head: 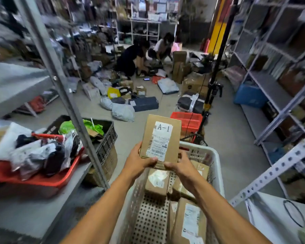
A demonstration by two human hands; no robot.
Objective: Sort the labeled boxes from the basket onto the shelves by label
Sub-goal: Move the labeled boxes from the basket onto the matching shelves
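Here, both hands had the A-1 box raised over the near end of the white perforated basket, label side up and facing me. The left hand gripped the lower left corner, thumb across the top face near the barcode, fingers curled beneath. The right hand pinched the lower right corner, thumb on top, fingers wrapped under the edge. Neither hand was slack; both were closed on the cardboard.

Handling, as I judged it: a small corrugated carton, stiff-walled, dry and matte, so not slippery. Held out by one short end without sagging, it seemed light. The bottom edge showed exposed fluting, so that end looked a little worn; I would have gripped the long sides mid-length rather than that frayed edge. The white shipping label was smoother than the board, better kept clear of fingers and readable.

Count, as far as I could see:
- One box in hand, marked A-1.
- In the basket, at least three more cartons: one box with a faint mark just below the held one, reading perhaps "A 1", one partly hidden box under my right wrist, and one large labelled box nearest me. A further edge may have been a fourth; I could not tell.
- Metal shelving on both sides: the left shelf unit and the right shelf unit. No shelf labels were legible.
- Two people crouched among parcels on the far floor.
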